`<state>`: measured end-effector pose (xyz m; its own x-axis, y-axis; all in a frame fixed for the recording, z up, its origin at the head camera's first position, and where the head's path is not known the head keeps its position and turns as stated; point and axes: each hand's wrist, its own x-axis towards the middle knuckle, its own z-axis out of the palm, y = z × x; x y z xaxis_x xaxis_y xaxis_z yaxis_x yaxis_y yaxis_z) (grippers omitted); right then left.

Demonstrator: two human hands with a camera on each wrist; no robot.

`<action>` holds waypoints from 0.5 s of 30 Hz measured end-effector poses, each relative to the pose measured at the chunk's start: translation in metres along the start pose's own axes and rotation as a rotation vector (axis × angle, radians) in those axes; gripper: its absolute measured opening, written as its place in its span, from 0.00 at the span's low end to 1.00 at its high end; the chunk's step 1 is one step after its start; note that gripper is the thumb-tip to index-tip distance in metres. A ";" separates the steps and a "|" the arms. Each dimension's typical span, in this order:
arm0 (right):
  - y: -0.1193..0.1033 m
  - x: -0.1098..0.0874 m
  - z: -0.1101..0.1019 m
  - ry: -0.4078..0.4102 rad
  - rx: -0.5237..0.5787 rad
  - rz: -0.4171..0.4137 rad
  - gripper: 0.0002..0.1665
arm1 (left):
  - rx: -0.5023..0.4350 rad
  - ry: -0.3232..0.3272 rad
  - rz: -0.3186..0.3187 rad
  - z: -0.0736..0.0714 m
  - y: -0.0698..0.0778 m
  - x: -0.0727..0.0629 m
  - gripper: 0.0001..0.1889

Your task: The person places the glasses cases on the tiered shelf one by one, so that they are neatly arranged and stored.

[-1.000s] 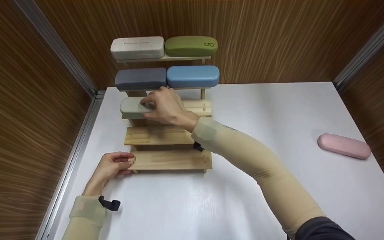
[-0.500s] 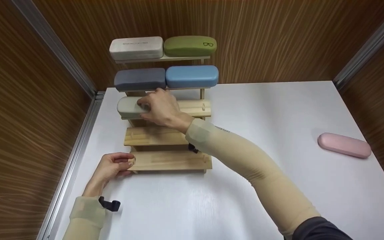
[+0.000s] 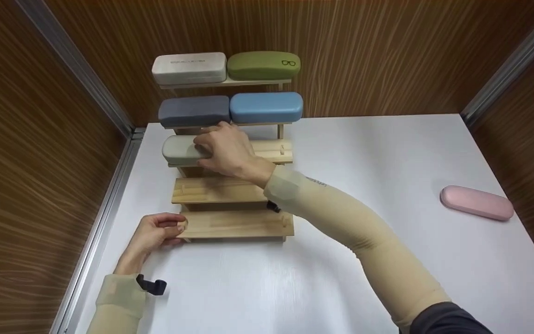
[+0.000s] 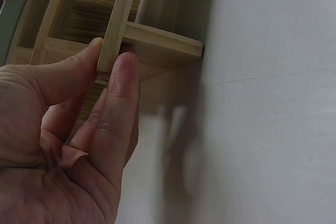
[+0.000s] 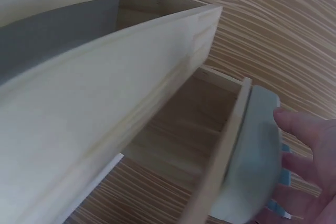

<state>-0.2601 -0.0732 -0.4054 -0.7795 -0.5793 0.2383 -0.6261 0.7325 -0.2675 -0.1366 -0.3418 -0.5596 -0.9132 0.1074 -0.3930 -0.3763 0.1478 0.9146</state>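
Note:
A pale green glasses case (image 3: 181, 147) lies at the left of the middle tier of a stepped wooden rack (image 3: 237, 225). My right hand (image 3: 230, 150) reaches over its right end and holds it, thumb on the near side. In the right wrist view the case (image 5: 252, 156) sits along the shelf's edge, with the thumb and fingers of the right hand (image 5: 310, 161) against it. At the lowest tier, my left hand (image 3: 155, 232) pinches the left end of the shelf. The left wrist view shows the thumb and finger of that hand (image 4: 79, 114) on either side of the wooden board (image 4: 115, 30).
Dark grey (image 3: 195, 111) and blue (image 3: 267, 106) glasses cases fill the tier behind. White (image 3: 189, 68) and green (image 3: 263, 65) ones stand on the top tier. A pink glasses case (image 3: 477, 202) lies on the white table (image 3: 364, 162) at right. Wood-grain walls (image 3: 378, 55) enclose the table.
The pale green glasses case has slid slightly left along its tier, with my right hand still on it. My left hand keeps its pinch on the rack.

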 end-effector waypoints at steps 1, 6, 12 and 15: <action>0.001 -0.001 -0.002 -0.001 0.015 0.000 0.26 | -0.003 -0.001 0.000 0.000 0.000 0.000 0.19; 0.005 -0.008 -0.014 0.009 0.073 0.003 0.25 | -0.013 -0.005 0.004 -0.001 0.000 -0.002 0.18; 0.016 -0.020 -0.027 0.059 0.123 -0.007 0.22 | -0.007 -0.004 -0.003 0.000 0.001 -0.001 0.17; 0.024 -0.027 -0.034 0.087 0.150 -0.024 0.22 | 0.003 0.000 -0.008 0.000 0.001 -0.001 0.16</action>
<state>-0.2535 -0.0282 -0.3859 -0.7640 -0.5576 0.3245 -0.6451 0.6537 -0.3956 -0.1366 -0.3416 -0.5583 -0.9100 0.1066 -0.4006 -0.3833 0.1517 0.9111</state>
